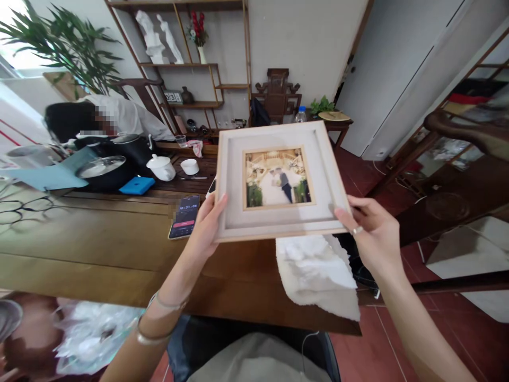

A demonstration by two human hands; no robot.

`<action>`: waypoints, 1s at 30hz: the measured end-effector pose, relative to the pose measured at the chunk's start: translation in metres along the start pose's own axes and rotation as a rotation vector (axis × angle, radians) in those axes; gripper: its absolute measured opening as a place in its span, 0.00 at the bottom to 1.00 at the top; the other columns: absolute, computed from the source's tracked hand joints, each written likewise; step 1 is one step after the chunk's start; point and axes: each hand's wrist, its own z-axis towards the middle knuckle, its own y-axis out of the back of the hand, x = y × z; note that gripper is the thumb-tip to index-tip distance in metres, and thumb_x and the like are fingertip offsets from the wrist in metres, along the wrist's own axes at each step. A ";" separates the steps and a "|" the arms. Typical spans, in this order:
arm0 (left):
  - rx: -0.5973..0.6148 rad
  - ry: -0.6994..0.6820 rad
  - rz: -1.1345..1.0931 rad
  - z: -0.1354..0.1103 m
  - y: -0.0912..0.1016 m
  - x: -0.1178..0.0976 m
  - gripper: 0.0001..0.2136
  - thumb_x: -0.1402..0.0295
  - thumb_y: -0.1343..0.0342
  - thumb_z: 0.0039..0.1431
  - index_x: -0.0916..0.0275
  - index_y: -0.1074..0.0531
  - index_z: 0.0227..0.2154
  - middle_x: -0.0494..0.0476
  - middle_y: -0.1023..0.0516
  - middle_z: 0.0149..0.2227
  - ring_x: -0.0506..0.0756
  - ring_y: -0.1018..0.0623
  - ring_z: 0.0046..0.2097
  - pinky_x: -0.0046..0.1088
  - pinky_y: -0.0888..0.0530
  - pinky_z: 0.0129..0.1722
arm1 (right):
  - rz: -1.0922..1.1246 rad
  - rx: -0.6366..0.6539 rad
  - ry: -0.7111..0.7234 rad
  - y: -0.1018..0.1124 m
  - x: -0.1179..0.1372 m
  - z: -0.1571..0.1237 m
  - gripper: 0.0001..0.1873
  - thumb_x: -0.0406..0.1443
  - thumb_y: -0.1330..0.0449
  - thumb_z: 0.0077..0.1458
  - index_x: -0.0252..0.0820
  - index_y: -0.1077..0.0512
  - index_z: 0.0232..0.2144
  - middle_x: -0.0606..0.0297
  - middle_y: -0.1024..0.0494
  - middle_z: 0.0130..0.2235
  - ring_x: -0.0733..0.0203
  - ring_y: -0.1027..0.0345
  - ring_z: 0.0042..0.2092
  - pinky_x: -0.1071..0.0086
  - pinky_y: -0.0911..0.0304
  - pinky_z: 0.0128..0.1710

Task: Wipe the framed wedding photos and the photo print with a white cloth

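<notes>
A light-coloured picture frame (278, 225) with a wide mat and a small photo (278, 178) in its middle is held up above the wooden table (238, 281), tilted toward me. My left hand (209, 220) grips its lower left edge, thumb on the front. At the lower right corner, my right hand (371, 228) closes on the frame, the thumb on the front and the other fingers partly hidden behind. Crumpled white tissue (318, 270) lies on the table beneath the frame's right part. Left of the frame rests a phone (185, 217) with a timer on its screen.
Farther left stand a glass-lidded pot (103, 172), a blue box (137, 185), a white teapot (161, 167) and a white cup (190, 167). Another person (115, 116) bends over at the far side. A clear plastic bag (93, 334) sits at lower left. Wooden furniture (457, 159) rises at right.
</notes>
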 end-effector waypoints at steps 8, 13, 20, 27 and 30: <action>-0.355 0.397 -0.017 -0.072 0.093 0.000 0.21 0.56 0.34 0.38 0.52 0.25 0.39 0.45 0.18 0.35 0.57 0.18 0.31 0.23 0.26 0.19 | -0.591 0.358 -0.016 0.046 -0.035 -0.064 0.15 0.46 0.47 0.58 0.50 0.30 0.44 0.61 0.22 0.42 0.50 0.28 0.41 0.58 0.33 0.40; -0.390 0.437 0.161 -0.094 0.144 0.020 0.17 0.54 0.33 0.31 0.43 0.23 0.31 0.34 0.21 0.42 0.61 0.26 0.52 0.25 0.21 0.32 | -0.861 0.300 -0.204 0.035 -0.068 -0.081 0.20 0.55 0.47 0.53 0.47 0.34 0.35 0.61 0.24 0.31 0.48 0.28 0.33 0.61 0.37 0.31; -0.425 0.481 0.298 -0.115 0.162 0.040 0.19 0.59 0.33 0.21 0.33 0.23 0.26 0.23 0.28 0.44 0.57 0.43 0.62 0.28 0.28 0.49 | -0.757 0.367 -0.396 0.018 -0.076 -0.071 0.23 0.54 0.42 0.49 0.47 0.34 0.40 0.63 0.24 0.33 0.49 0.28 0.36 0.61 0.36 0.34; -0.505 0.589 0.295 -0.129 0.168 0.053 0.15 0.50 0.35 0.26 0.31 0.26 0.24 0.20 0.26 0.41 0.56 0.36 0.60 0.28 0.31 0.51 | -0.128 0.182 -0.190 0.022 -0.053 -0.074 0.21 0.43 0.40 0.52 0.50 0.38 0.48 0.62 0.29 0.42 0.58 0.30 0.37 0.67 0.34 0.35; -0.488 0.568 0.295 -0.130 0.160 0.053 0.20 0.47 0.36 0.30 0.30 0.26 0.34 0.22 0.25 0.44 0.56 0.35 0.60 0.27 0.26 0.47 | 0.003 0.100 -0.219 0.036 -0.042 -0.081 0.21 0.42 0.37 0.50 0.51 0.36 0.46 0.62 0.29 0.43 0.57 0.31 0.39 0.69 0.33 0.34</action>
